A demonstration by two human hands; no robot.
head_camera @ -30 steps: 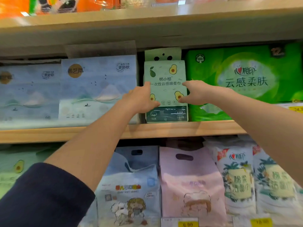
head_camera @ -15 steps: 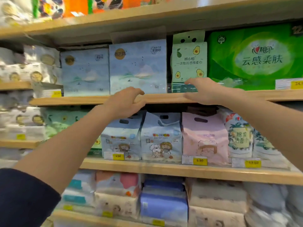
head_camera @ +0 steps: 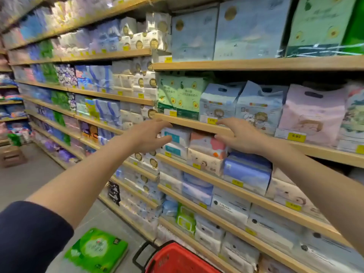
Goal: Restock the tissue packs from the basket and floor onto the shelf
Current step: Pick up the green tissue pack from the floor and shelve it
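My left hand (head_camera: 149, 135) and my right hand (head_camera: 238, 135) hang in the air in front of the wooden shelf (head_camera: 197, 123), fingers spread, nothing in either. The avocado-print tissue pack (head_camera: 319, 26) stands on the upper shelf at the top right, beside a blue pack (head_camera: 250, 28). A green tissue pack (head_camera: 96, 251) lies on the floor at the bottom left. The rim of the red basket (head_camera: 177, 259) with its black handle shows at the bottom edge; its inside is out of view.
Long wooden shelves full of tissue packs run away to the left along a grey floor aisle (head_camera: 29, 180). A brown cardboard box (head_camera: 11, 156) sits on the floor at far left. Yellow price tags (head_camera: 296, 136) line the shelf edges.
Both hands have let go of the avocado pack and dropped from the upper shelf to a lower one. My view has swung down and left, bringing in the floor, basket and green pack.
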